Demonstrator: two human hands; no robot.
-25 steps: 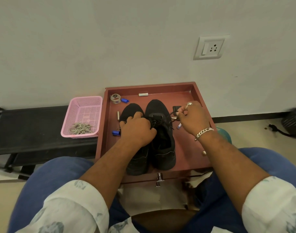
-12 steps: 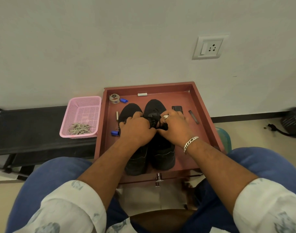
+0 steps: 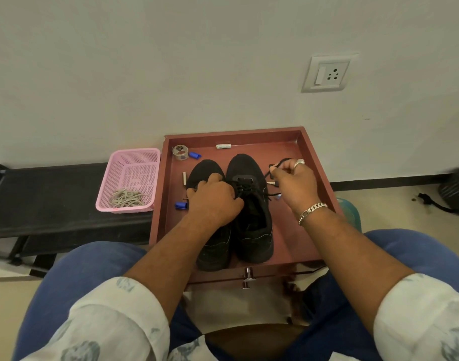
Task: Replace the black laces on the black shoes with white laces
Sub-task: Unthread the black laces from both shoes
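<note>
Both hands work at the pair of black shoes [image 3: 249, 204] in the red tray [image 3: 311, 152]. Left hand [image 3: 214, 200] lies curled over the shoes' lacing, gripping there. Right hand [image 3: 294, 182], off to the right of the shoes, pinches the black lace [image 3: 268, 173] drawn out sideways. Well left of the left hand, white laces [image 3: 126, 199] lie in a pink basket [image 3: 130, 162].

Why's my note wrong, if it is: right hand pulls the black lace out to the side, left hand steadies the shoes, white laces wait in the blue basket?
One slip: the basket holding the white laces is pink, as the head view shows. Right hand does pull the black lace sideways; left hand rests on the shoes.
</note>
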